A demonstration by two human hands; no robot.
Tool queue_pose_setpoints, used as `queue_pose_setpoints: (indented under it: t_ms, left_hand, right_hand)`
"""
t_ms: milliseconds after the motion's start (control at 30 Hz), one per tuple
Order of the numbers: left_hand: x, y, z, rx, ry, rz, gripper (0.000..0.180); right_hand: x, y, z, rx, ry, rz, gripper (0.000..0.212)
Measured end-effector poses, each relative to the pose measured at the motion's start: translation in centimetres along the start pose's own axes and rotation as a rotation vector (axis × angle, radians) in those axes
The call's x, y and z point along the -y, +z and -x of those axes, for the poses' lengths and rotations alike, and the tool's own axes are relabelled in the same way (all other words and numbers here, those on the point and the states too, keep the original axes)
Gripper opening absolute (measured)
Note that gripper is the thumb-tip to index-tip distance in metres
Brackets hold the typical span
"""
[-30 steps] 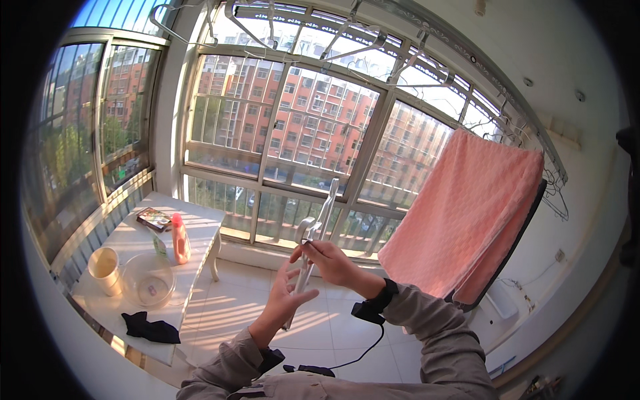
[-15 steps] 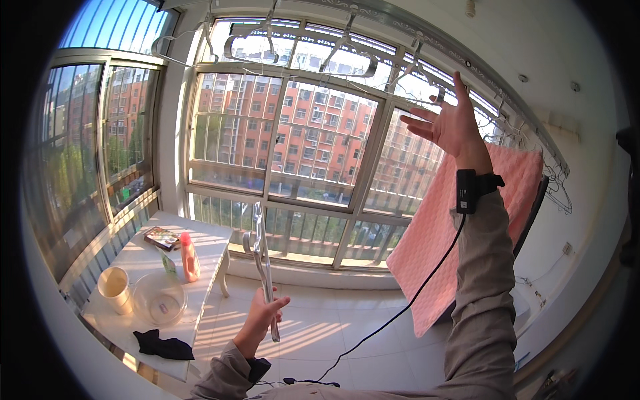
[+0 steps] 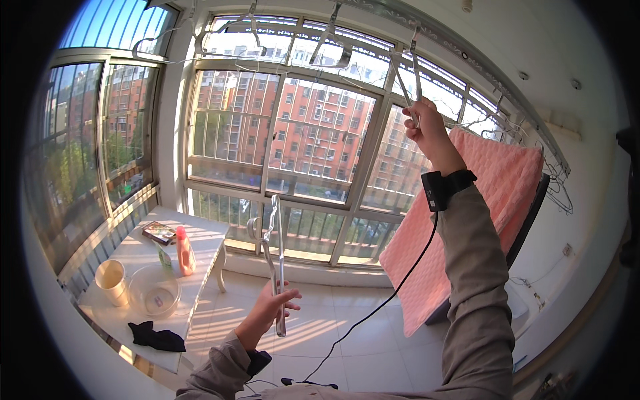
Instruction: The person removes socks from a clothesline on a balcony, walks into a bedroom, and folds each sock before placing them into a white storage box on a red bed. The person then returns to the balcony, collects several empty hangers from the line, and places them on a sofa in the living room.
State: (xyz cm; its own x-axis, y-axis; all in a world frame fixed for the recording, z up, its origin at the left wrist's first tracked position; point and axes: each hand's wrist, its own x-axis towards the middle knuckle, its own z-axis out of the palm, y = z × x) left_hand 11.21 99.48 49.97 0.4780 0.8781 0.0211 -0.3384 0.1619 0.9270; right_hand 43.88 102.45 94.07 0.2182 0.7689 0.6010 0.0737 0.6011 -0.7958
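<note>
My left hand (image 3: 265, 310), low in the middle, is closed round silvery metal clothes hangers (image 3: 279, 260) held upright, hooks at the top; I cannot tell exactly how many. My right hand (image 3: 430, 133) is raised at the upper right. Its fingers are wrapped round the lower end of another metal clothes hanger (image 3: 417, 67), which still meets the overhead drying rail (image 3: 433, 37). More hangers (image 3: 330, 50) dangle from that rail to the left of my right hand. A pink quilted blanket (image 3: 460, 220) drapes down beside my right forearm.
On the left stands a white table (image 3: 200, 233) bearing a beige cup (image 3: 112, 283), a clear bowl (image 3: 155, 293), a pink bottle (image 3: 185, 253) and a black cloth (image 3: 157, 338). Barred windows (image 3: 320, 133) line the far side. A black cable (image 3: 393, 293) runs from my right wrist.
My right hand, spread open before, has come down and left and closed on a hanger, which now hangs turned. The hangers in my left hand have rotated slightly. The view has shifted a little.
</note>
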Motion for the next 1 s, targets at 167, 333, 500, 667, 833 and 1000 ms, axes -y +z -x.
queue_pose_setpoints:
  t_ms: [167,333,500,667,833,1000]
  left_hand:
    - [-1.2,3.8,-1.4,-0.007,0.063,-0.055,0.075]
    - [-2.4,7.6,-3.1,-0.041,0.112,-0.155,0.08]
    - [-2.9,10.0,-3.8,-0.102,0.185,-0.138,0.08]
    - [-1.3,10.6,-4.4,-0.24,0.209,-0.093,0.079]
    - [0.8,9.4,-4.0,-0.321,0.236,-0.029,0.065]
    - [1.6,7.0,-1.2,-0.226,0.273,0.062,0.039]
  right_hand:
    - [-2.3,-2.3,-0.9,0.068,-0.098,-0.009,0.081]
    - [-3.2,-2.6,-3.3,0.058,-0.243,0.041,0.079]
    - [-10.6,-2.4,-0.6,0.079,-0.153,0.075,0.047]
    - [-24.4,-2.6,15.3,0.494,0.296,0.053,0.056]
    - [-31.1,0.4,26.7,0.797,0.287,0.174,0.06]
    - [-28.0,2.9,29.4,1.05,0.037,0.36,0.066]
